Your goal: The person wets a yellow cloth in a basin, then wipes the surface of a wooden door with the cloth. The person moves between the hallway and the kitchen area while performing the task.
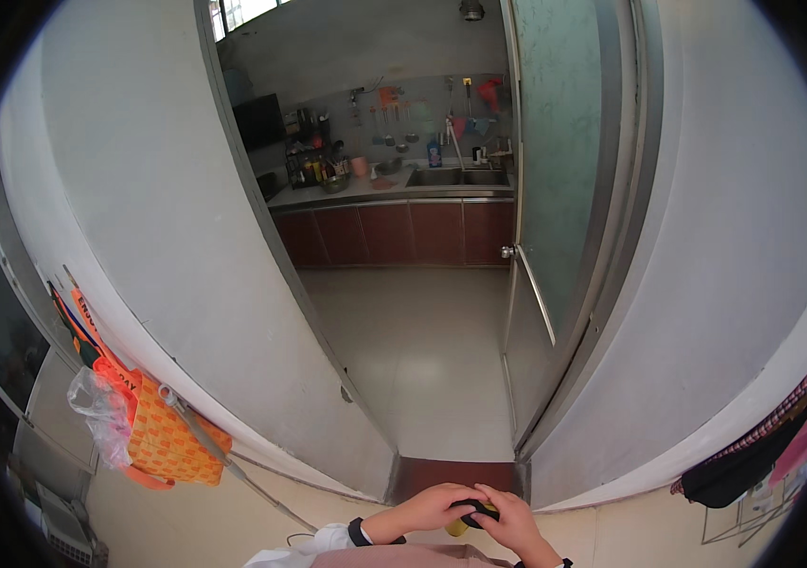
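At the bottom centre, in front of the pink garment on my body (410, 557), both of my hands are closed around a small black and yellow object (476, 512); its kind cannot be told. My left hand (439, 505) holds it from the left, with a white sleeve and a dark band at the wrist. My right hand (513, 522) grips it from the right, also with a dark band at the wrist. The fingers of both hands nearly meet over its top and hide much of it.
Ahead, a dark red threshold (456, 477) leads through a doorway into a kitchen with a double sink (439, 177) and red cabinets (385, 233). A frosted glass door (559, 156) stands open at right. Left hang an orange bag (162, 433) and a metal pole (233, 468); clothes (744, 461) hang at right.
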The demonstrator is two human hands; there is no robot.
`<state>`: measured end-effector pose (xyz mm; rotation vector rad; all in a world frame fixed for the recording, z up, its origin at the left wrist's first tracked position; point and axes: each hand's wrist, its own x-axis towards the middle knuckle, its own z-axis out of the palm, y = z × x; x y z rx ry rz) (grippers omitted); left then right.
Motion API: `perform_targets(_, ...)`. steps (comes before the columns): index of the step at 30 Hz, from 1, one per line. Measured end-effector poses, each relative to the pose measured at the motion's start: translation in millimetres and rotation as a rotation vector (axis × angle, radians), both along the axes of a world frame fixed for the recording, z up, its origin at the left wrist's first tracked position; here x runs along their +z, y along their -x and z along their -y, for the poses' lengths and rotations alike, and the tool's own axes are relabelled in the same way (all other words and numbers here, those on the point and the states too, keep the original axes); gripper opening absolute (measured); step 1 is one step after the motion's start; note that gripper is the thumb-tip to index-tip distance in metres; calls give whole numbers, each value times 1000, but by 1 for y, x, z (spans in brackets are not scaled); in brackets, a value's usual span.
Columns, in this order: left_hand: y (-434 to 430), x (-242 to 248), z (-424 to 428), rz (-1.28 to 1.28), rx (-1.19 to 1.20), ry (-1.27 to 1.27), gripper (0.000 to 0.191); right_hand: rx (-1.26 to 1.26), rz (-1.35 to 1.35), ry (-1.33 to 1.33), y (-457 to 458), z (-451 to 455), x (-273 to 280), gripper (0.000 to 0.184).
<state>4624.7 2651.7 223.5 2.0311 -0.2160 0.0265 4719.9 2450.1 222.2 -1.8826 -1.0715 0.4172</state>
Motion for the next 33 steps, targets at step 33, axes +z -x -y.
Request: perform_targets(33,-377,-25,-426,-346,629,232,63,31,-838,-266,-457,-529,-28,4)
